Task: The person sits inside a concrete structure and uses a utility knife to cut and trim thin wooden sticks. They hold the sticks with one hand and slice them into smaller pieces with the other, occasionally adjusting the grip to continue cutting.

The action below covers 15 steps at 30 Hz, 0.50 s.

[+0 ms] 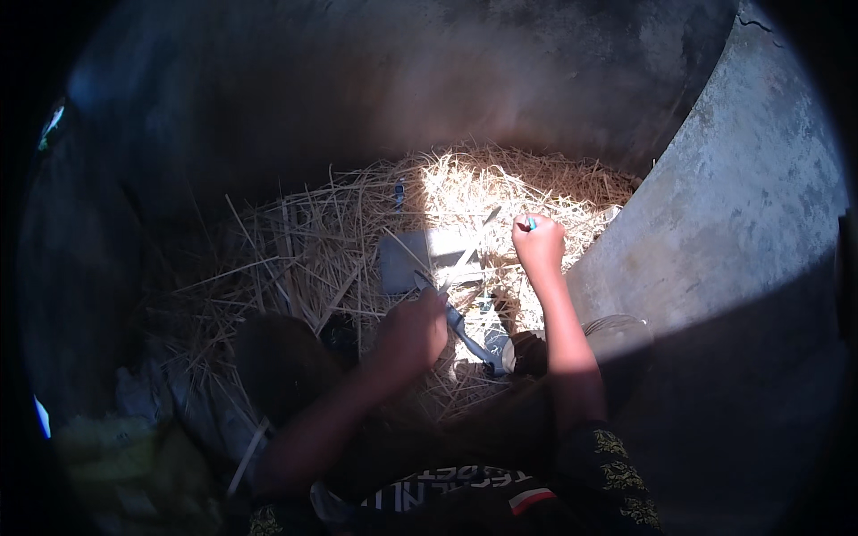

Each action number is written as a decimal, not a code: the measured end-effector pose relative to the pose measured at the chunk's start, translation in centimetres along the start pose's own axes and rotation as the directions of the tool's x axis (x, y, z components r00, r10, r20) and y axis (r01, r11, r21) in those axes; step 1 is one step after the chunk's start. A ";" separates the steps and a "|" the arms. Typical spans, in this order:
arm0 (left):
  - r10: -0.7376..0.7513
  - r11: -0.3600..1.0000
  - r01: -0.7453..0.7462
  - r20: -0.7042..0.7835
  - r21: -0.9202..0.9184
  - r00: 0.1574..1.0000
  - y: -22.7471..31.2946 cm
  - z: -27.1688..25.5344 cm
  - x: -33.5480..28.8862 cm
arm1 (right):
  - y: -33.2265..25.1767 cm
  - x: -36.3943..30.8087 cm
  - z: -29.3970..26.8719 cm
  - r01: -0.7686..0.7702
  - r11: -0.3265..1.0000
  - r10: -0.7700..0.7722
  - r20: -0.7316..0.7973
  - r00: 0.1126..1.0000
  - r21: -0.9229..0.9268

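gripping a small blue object [532, 223] in right hand [538, 243], left hand [413, 332] on straw [313, 250]

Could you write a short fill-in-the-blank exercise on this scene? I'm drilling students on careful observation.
1. The ground under both hands is covered with dry ____.
2. The right hand is closed on a small ____-coloured thing.
3. The left hand lies in ____, while the right hand is sunlit.
4. A flat grey slab lies on the straw between the two ____.

Missing words: straw; blue; shadow; hands
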<state>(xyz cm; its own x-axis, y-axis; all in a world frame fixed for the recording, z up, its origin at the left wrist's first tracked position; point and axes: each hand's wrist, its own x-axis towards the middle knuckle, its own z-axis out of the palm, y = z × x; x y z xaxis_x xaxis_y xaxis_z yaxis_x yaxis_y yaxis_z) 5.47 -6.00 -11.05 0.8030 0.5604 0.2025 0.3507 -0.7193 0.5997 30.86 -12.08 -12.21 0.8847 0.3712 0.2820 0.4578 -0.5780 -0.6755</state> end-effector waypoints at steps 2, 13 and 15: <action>-0.002 1.000 0.003 -0.033 0.015 0.999 0.3 0.0 0.1 | -0.9 -2.5 1.7 0.229 0.958 -0.216 0.093 0.972 -0.169; -0.059 0.998 0.060 0.023 -0.026 0.998 1.7 -0.2 -1.1 | 2.0 4.6 -0.7 -0.125 0.923 0.090 -0.113 0.990 -0.364; -0.049 0.997 0.048 -0.015 -0.053 0.999 1.2 0.0 -1.0 | 0.8 3.3 -1.8 -0.095 0.969 0.061 -0.151 0.987 -0.227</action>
<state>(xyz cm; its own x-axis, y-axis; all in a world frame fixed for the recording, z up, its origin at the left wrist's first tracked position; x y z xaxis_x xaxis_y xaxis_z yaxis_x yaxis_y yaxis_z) 5.12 -7.44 -10.54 0.7775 0.6011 0.1848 0.3630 -0.6690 0.6486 34.30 -12.58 -10.60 0.9141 0.2209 0.3400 0.3796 -0.7607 -0.5266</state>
